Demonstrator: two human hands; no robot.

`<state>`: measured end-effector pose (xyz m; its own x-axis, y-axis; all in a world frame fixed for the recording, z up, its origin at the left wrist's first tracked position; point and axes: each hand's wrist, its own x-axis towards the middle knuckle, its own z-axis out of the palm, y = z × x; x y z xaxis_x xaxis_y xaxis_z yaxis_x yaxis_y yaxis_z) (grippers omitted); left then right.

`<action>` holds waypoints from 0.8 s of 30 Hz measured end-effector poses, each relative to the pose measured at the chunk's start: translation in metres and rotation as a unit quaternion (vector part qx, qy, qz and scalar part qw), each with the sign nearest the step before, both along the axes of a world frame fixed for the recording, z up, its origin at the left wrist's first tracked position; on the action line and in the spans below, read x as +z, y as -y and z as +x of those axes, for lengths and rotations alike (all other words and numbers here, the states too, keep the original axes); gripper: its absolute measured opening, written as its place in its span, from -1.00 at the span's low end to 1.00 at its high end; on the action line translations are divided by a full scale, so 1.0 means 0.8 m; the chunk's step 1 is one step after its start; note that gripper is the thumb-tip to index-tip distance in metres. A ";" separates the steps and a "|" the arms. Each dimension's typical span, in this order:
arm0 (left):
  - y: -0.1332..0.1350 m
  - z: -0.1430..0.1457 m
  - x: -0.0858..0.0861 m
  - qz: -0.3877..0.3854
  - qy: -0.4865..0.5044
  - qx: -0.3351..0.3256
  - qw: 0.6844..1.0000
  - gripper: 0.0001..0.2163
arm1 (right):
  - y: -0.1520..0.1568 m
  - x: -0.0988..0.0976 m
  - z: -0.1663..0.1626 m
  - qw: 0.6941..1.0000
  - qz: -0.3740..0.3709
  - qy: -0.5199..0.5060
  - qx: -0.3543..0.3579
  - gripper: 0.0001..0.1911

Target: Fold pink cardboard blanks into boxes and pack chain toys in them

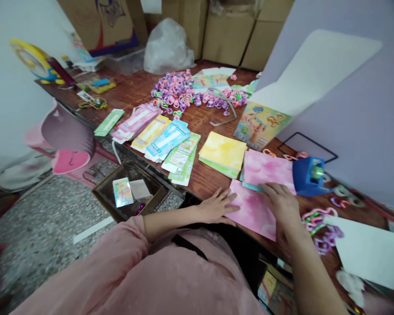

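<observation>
"So, how do the two hands stand?"

"Left hand [218,206]: palm down, fingers loosely spread, gripping nothing, fingertips on the left border of the near pink sheet [251,212]. Right hand [280,201]: fingers bent over that sheet's far border; whether it pinches any paper, I can't tell."

"And the sheet itself?"

"Flat on the table [202,178], left of the blue tape dispenser [304,180] and nearer the wearer."

"How would it handle?"

"Light, I'd judge, like paper or thin card: stiff enough to lie flat, easily creased, perhaps slippery against another printed sheet. I'd take it by a border or corner and leave the middle alone."

"Which edges matter?"

"The table's front edge runs close to the sheet's near border, on the wearer's side of the dispenser. The pink stack [269,166] reaches right to the dispenser's left side, a blue-green sheet [250,187] peeking out beneath, so that way looks tight."

"Any open room?"

"Some bare wood well left of the dispenser, short of the yellow stack [222,148]. On the dispenser's near side, plastic bands [315,221] and a white sheet [371,253] crowd the surface. Beyond it, leftward, stands a printed card [261,124]; farther still, a trinket heap [179,89]."
</observation>
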<state>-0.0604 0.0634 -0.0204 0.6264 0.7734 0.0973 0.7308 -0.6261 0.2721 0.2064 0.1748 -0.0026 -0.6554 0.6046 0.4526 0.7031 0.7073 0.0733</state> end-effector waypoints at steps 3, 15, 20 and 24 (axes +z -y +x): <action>0.002 0.000 0.003 -0.003 -0.004 0.002 1.000 -0.38 | -0.003 -0.004 -0.006 1.000 0.022 0.000 -0.002 -0.72; -0.016 -0.037 0.018 -0.008 0.118 -0.006 0.993 -0.57 | 0.032 -0.007 -0.013 0.997 0.063 -0.049 0.002 -0.76; -0.071 -0.191 0.066 0.066 0.200 0.267 0.940 -0.66 | 0.068 0.008 -0.011 0.995 0.067 -0.071 0.030 -0.73; -0.128 -0.354 0.121 0.045 0.104 0.514 0.850 -0.58 | 0.086 0.012 -0.007 0.993 0.062 -0.098 0.022 -0.61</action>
<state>-0.3433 0.1659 0.0766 -0.4148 0.8851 0.2111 0.8461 0.2899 0.4473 0.2004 0.1061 0.0073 -0.5721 0.5093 0.6429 0.6809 0.7319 0.0261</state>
